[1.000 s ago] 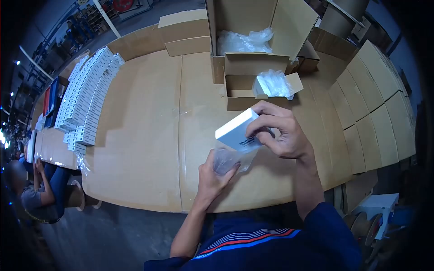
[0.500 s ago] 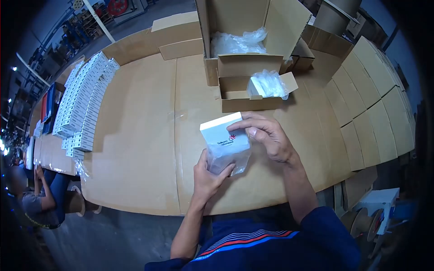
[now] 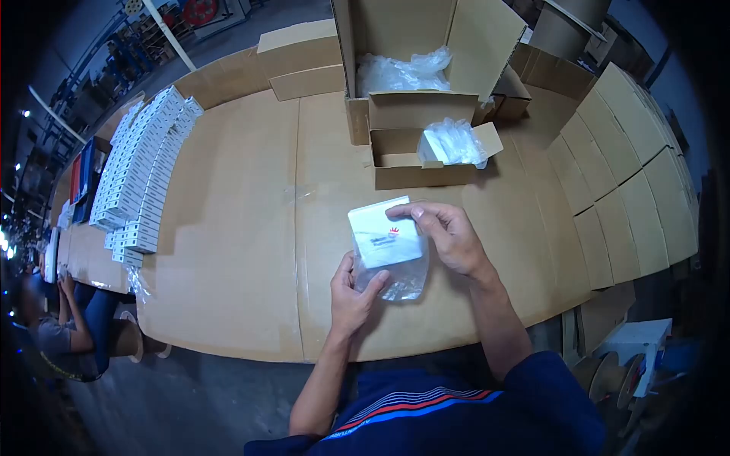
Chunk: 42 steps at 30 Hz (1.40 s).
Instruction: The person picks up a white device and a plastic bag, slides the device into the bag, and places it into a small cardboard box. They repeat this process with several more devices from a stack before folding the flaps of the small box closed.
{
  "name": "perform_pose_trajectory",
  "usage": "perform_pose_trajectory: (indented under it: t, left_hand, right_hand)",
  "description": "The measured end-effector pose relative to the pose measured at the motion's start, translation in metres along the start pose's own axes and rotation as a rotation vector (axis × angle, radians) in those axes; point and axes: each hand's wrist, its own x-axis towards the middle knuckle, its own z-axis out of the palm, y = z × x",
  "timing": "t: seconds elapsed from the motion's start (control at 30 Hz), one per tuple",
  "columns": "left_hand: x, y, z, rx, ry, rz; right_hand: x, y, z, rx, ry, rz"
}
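Note:
A small white box (image 3: 372, 220) with a red logo and dark print is held over the table, leaning slightly. Its lower part sits in a clear plastic bag (image 3: 407, 285), which hangs loose and crinkled below it. My left hand (image 3: 351, 300) grips the bag and the box's lower left, thumb across the front. The fingers of my right hand (image 3: 455, 242) pinch the upper right edge of the box. Beyond them stands an open brown carton (image 3: 426, 178), with a plastic-wrapped white box (image 3: 455, 143) at its right end.
Behind the carton, a large open cardboard box (image 3: 487, 49) holds clear plastic bags (image 3: 403, 72). Stacked small white boxes (image 3: 137, 167) line the left side of the cardboard-covered table (image 3: 228, 266). Brown cartons (image 3: 616, 178) are piled on the right. Another person (image 3: 68, 327) sits at far left.
The white box has turned its front more towards me and sits lower, with its top face now out of sight. Both hands have shifted slightly with it, keeping their grip.

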Motion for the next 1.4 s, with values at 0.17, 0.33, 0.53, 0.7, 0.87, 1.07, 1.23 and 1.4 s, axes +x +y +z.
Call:
perform_pose_trajectory:
  t: [0.17, 0.33, 0.53, 0.7, 0.87, 1.07, 1.23, 1.4]
  left_hand:
    - [0.005, -0.012, -0.003, -0.256, 0.12, -0.034]
    - [0.012, -0.014, -0.005, -0.382, 0.154, 0.024]
    - [0.019, -0.032, -0.021, -0.103, 0.125, 0.103]
    - [0.019, -0.022, -0.025, 0.076, 0.127, 0.133]
    - [0.017, 0.002, -0.016, 0.265, 0.118, 0.198]
    - [0.024, -0.009, -0.016, -0.023, 0.117, 0.115]
    - [0.017, 0.003, 0.006, -0.23, 0.112, -0.007]
    - [0.02, -0.007, 0.003, -0.028, 0.149, 0.031]
  right_hand:
    - [-0.007, 0.009, -0.003, 0.052, -0.082, -0.012]
    - [-0.023, 0.041, 0.009, 0.34, 0.181, 0.069]
    - [-0.03, 0.059, 0.026, 0.34, 0.293, 0.053]
    - [-0.029, 0.062, 0.017, 0.331, 0.278, 0.009]
    - [-0.024, 0.065, 0.015, 0.368, 0.233, -0.138]
    - [-0.025, 0.075, 0.02, 0.397, 0.253, -0.075]
    - [-0.026, 0.072, 0.052, 0.375, 0.334, -0.102]
    - [-0.029, 0.082, 0.052, 0.339, 0.386, -0.107]
